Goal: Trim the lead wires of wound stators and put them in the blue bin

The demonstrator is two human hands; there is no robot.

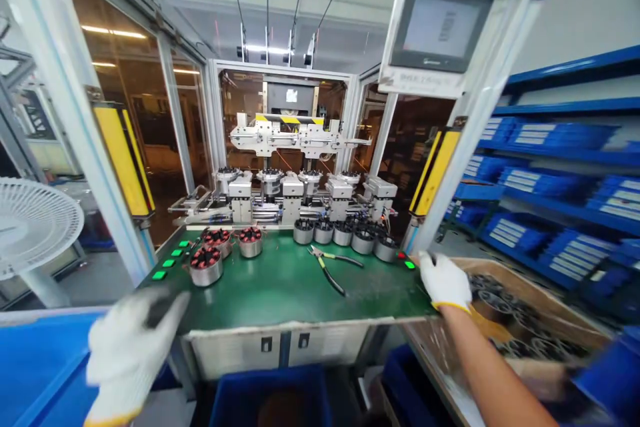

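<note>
My left hand (133,340), in a white glove, is smeared by motion at the left front corner of the green worktop (260,300). A dark blurred patch shows between its finger and thumb; I cannot tell whether it is a held thing. My right hand (445,281), also gloved, is at the worktop's right edge beside a lit green square (410,265). Its fingers reach forward, with nothing visible in them. Pliers (330,263) with black and green handles lie spread mid-worktop. Motor stators with red windings (206,267) stand at left; several dark-topped stators (343,233) line the back right.
Behind the worktop is a machine with clamping stations (293,190). Yellow light-curtain posts (125,160) flank the opening. A carton (565,300) of dark-topped metal parts stands at right, a blue bin (45,360) at left. A screen (443,20) hangs upper right.
</note>
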